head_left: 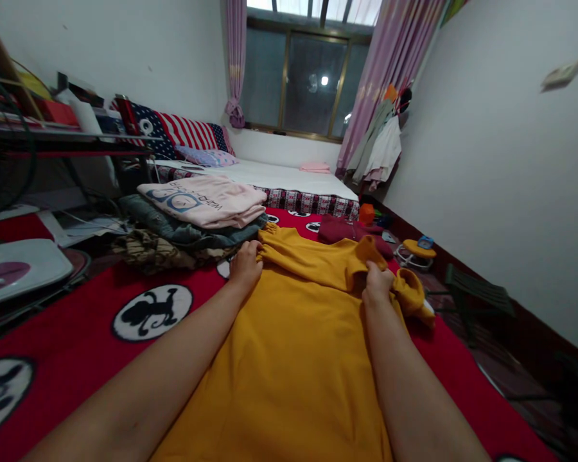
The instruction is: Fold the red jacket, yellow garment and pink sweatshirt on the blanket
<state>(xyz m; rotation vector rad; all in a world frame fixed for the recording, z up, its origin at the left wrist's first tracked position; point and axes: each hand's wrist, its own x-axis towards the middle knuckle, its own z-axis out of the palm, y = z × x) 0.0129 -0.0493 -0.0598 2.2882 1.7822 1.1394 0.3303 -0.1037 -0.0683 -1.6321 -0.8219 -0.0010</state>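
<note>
A mustard-yellow garment with long sleeves (pixel 303 340) lies spread over a red blanket (pixel 202 308) patterned with black figures in white circles. Closed on its left edge, near a gathered cuff, is my left hand (pixel 246 264). My right hand (pixel 378 282) grips a fold of the same cloth at the far right, where part of a sleeve hangs bunched beyond my wrist. The fingertips of both hands are partly hidden. The near end of the garment reaches under my forearms and out of view.
To the left sits a pile of folded clothes (pixel 207 202), pink on top. A dark red garment (pixel 340 228) lies beyond the yellow one. Further back are a bed (pixel 270 172) and a window; a cluttered desk (pixel 77 138) stands left, stools (pixel 417 250) right.
</note>
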